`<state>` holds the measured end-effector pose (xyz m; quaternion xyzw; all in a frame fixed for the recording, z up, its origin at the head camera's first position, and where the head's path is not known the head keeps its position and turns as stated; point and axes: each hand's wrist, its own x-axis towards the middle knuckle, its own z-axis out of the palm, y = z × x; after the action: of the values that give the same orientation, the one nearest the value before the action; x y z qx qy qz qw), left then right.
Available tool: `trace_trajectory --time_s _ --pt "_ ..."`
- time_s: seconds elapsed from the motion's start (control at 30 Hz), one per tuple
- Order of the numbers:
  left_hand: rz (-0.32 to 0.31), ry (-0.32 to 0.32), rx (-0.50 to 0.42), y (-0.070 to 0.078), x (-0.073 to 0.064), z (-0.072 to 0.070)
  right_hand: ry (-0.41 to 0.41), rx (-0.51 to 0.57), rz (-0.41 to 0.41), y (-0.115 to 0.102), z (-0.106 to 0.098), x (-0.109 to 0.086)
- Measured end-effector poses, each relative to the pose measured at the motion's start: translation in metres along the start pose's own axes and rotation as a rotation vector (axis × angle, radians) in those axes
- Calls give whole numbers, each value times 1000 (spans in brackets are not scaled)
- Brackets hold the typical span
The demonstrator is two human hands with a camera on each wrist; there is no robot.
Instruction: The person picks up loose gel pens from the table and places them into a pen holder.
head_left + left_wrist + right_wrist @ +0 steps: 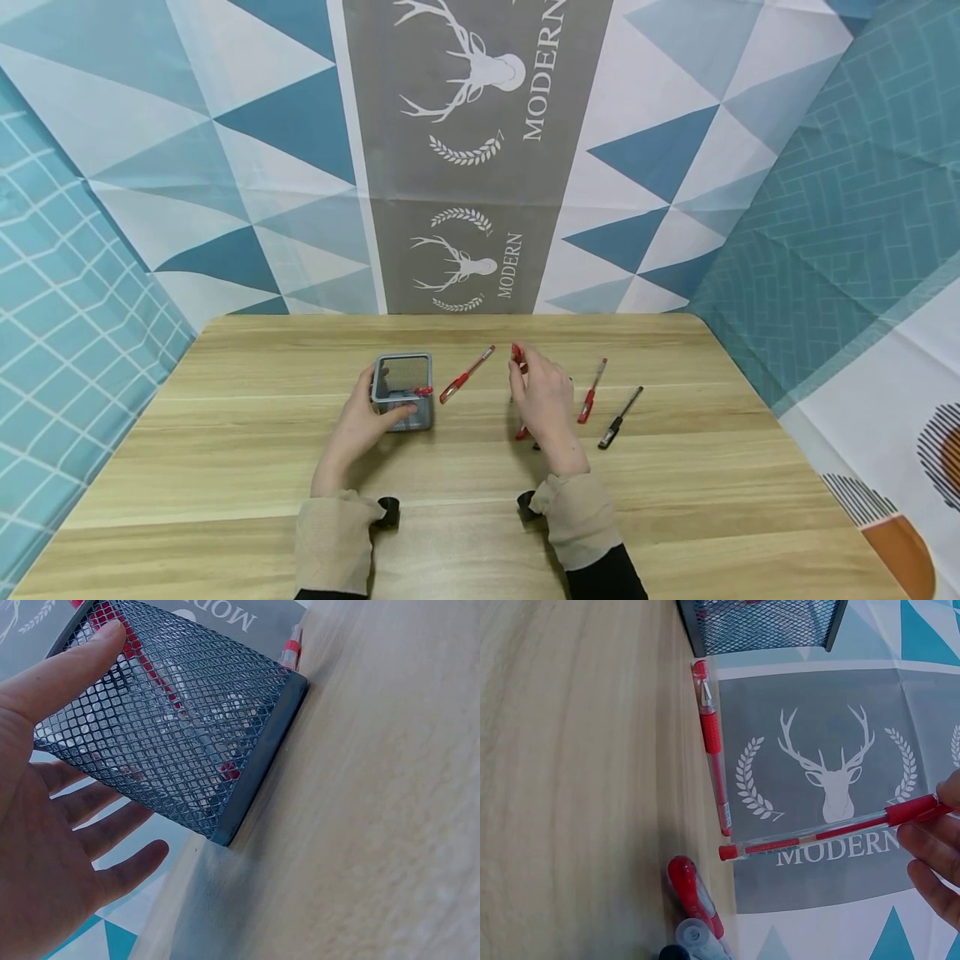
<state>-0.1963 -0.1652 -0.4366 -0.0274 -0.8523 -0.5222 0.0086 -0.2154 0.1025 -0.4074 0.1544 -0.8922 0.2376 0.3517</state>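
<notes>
A dark wire-mesh pen holder stands upright on the table. My left hand holds it, thumb across the near side and fingers around the left and far sides. Through the mesh, a red pen leans inside. To the right, my right hand pinches another red pen by its red grip end, raised off the table. In the right wrist view that pen points toward the left. Between the hands lies a red pen, its capped end near the holder.
Right of my right hand lie a red pen and a black pen. Another red pen shows partly below that hand, with a dark tip beside it. Patterned cloth rises behind the wooden table.
</notes>
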Motion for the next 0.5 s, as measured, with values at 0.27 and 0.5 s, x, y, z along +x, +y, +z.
trace_trajectory --time_s 0.27,0.5 --pt "11 6 -14 1 0 0 46 35 -26 -3 -3 2" --pt "14 8 -14 0 -1 1 61 134 -47 -5 -5 2"
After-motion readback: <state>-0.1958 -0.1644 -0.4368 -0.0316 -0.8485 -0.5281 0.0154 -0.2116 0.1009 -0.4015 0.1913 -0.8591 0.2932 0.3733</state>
